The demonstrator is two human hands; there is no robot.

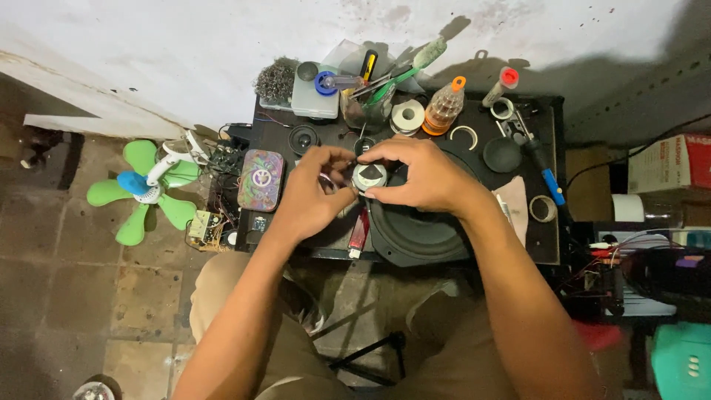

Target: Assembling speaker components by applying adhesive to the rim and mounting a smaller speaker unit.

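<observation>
While both hands pinch it over the black counter (548,248), the small round part (369,176) — silvery rim, dark centre — sits between left hand (315,194) and right hand (422,174), above a black speaker cone (415,230).

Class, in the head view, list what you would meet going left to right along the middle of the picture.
Green fan → patterned tin → left hand → small round part held in both hands → right hand → black dome cap → blue-handled tool → cardboard box.
</observation>
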